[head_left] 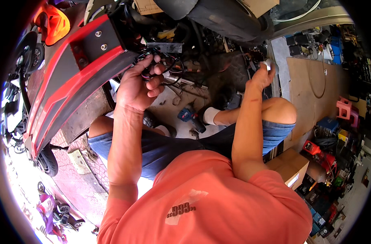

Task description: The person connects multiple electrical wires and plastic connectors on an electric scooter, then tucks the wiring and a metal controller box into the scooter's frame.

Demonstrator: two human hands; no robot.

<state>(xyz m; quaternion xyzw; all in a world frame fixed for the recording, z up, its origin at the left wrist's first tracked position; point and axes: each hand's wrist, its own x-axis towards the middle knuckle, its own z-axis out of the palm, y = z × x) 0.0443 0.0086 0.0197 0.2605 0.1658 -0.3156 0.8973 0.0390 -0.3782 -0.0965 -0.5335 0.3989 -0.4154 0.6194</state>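
My left hand (141,83) is closed on a bundle of thin black wires (174,67) beside the end of a red and black vehicle panel (71,85) with two silver bolts. A grey metal bracket (167,46) sits just above those fingers. Off to the right, my right hand (262,79) grips a small silvery round object (273,67), too small to name surely, near a metal edge. A dark tire (224,20) is above both hands. Between my feet a blue and black power drill (189,117) lies on the floor.
Cardboard (307,97), a box (287,166), red stools (344,107) and crowded tools, including a red machine (319,156), line the right side. An orange object (55,24) is at the upper left. Small wheeled vehicles (57,211) stand at lower left.
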